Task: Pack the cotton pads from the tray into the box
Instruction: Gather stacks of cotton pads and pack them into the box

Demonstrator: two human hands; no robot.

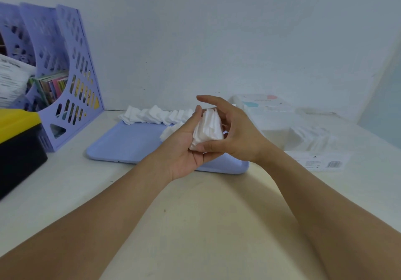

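Note:
A stack of white cotton pads (207,128) is held above the light blue tray (121,147) between both hands. My left hand (185,147) cups the stack from below and the left, palm up, thumb against its upper edge. My right hand (234,132) curls round it from the right, thumb under it, forefinger stretched out over the top. A row of more cotton pads (156,114) lies along the tray's far edge. The clear plastic box (301,136) stands to the right of the tray with white pads inside.
A purple file rack (60,79) with books stands at the back left. A black bin with a yellow lid (17,140) sits at the left edge. A clear lid with coloured dots (260,102) is behind the box. The wall is close behind.

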